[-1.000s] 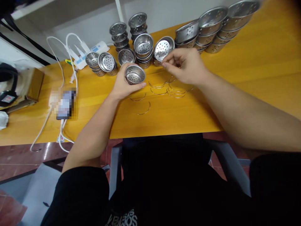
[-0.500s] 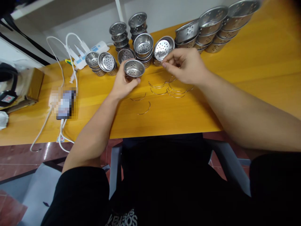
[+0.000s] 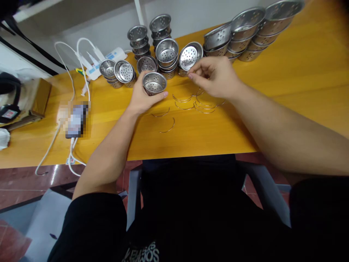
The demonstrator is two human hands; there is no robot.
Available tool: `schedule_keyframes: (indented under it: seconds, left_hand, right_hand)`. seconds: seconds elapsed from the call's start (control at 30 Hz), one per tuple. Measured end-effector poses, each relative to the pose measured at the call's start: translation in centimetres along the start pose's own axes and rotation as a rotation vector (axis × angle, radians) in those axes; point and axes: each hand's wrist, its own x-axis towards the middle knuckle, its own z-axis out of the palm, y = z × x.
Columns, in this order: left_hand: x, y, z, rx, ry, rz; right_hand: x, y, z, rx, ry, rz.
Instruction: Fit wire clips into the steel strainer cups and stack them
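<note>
My left hand (image 3: 140, 96) is closed around a small perforated metal cup (image 3: 155, 83), its mouth facing up and its thumb along the near side. My right hand (image 3: 215, 76) is in a pinch, thumb against forefinger, in front of another perforated cup (image 3: 191, 56) that leans on a stack. Whatever lies between those fingertips is too thin or hidden to make out. Below the hands, several thin curved wires (image 3: 185, 108) lie on the wooden table, with one wire (image 3: 167, 130) apart from the others, nearer the front edge.
Stacks of small perforated cups (image 3: 137, 34) stand along the back of the table (image 3: 218, 134). Larger perforated bowls (image 3: 247, 23) are stacked at the back right. On the left are a phone (image 3: 76, 120), white cables, a power strip (image 3: 94, 71) and a cardboard box (image 3: 40, 94).
The cup in my left hand has come slightly down and tilted a little more toward me, and the thumb has shifted right. My right hand holds its pinch almost unmoved.
</note>
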Motion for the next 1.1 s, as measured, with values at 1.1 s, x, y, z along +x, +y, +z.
schedule_keyframes:
  seconds: [1.1]
  left_hand:
    - [-1.0,1.3,5.4,-0.182,-0.191,0.221]
  right_hand:
    - [0.4,-5.1,3.6,0.054,0.112,0.183]
